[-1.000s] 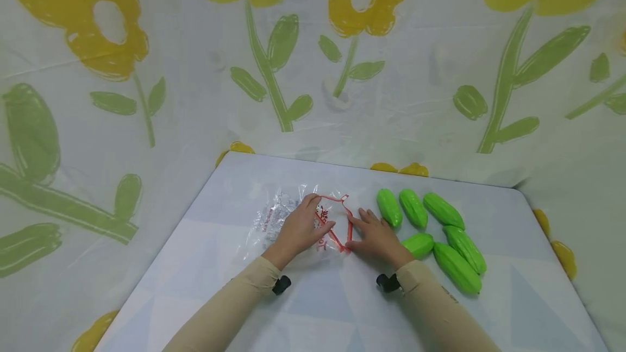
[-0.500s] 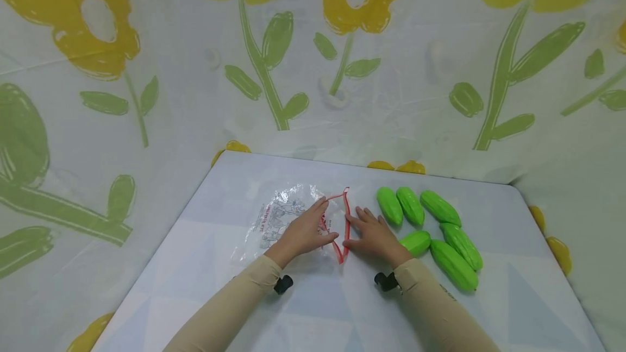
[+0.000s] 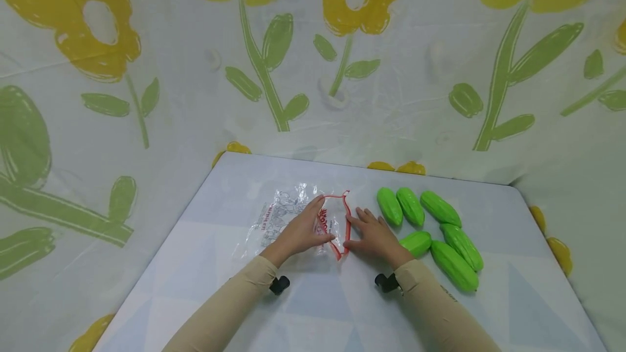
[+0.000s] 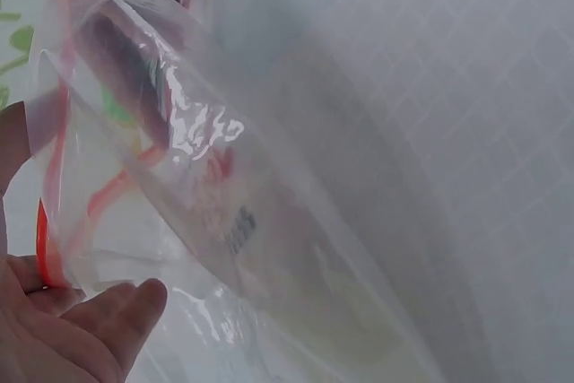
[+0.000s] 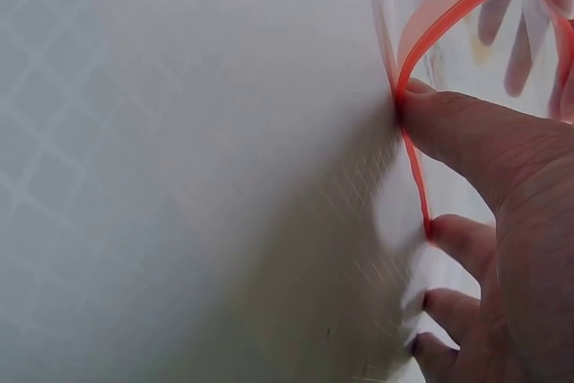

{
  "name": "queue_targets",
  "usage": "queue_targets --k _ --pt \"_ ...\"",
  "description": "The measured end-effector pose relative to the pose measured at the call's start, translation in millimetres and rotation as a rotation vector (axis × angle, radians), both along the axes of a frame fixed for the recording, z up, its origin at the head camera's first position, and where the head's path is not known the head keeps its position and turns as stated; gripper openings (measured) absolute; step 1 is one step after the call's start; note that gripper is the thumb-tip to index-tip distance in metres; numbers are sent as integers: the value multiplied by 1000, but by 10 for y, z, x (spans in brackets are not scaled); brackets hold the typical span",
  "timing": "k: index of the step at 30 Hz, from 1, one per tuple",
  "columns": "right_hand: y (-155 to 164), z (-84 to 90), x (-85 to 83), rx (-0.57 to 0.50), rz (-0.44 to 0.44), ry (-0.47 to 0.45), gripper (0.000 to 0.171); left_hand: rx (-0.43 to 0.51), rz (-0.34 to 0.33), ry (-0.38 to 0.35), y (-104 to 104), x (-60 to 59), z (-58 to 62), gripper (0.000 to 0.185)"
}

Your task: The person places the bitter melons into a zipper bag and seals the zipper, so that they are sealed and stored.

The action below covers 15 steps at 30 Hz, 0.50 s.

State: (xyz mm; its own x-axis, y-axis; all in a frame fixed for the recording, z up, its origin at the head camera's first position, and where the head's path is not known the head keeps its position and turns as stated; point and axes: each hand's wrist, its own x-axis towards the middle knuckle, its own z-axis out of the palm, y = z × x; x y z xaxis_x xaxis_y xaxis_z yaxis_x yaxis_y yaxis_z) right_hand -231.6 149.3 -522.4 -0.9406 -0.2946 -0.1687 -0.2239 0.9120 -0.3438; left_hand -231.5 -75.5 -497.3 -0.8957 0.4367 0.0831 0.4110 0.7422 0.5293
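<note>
Left hand point(image 3: 298, 228) sits slightly further left than before, thumb and fingers spread on the bag point(image 3: 276, 219); right hand point(image 3: 375, 238), also spread, touches its red rim point(image 3: 348, 228). Bag lies on the table point(image 3: 318, 314), left of the gourds point(image 3: 454, 266).

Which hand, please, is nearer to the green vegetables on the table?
Right: the right hand is at the bag, just beside the green vegetables; the left hand is farther away, across the bag's opening.

Red-rimmed, red-lettered clear bag point(image 3: 277, 219)
</note>
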Motion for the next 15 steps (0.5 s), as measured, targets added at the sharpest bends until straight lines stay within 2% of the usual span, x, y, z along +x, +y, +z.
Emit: queue_targets --k 8,11,15 --pt "-3 -6 12 25 8 28 80 10 1 -4 31 28 15 98" --pt "-2 -12 11 33 4 30 80 14 26 -12 50 34 16 96" --pt "-1 -10 11 31 0 23 80 28 95 -21 89 38 4 96"
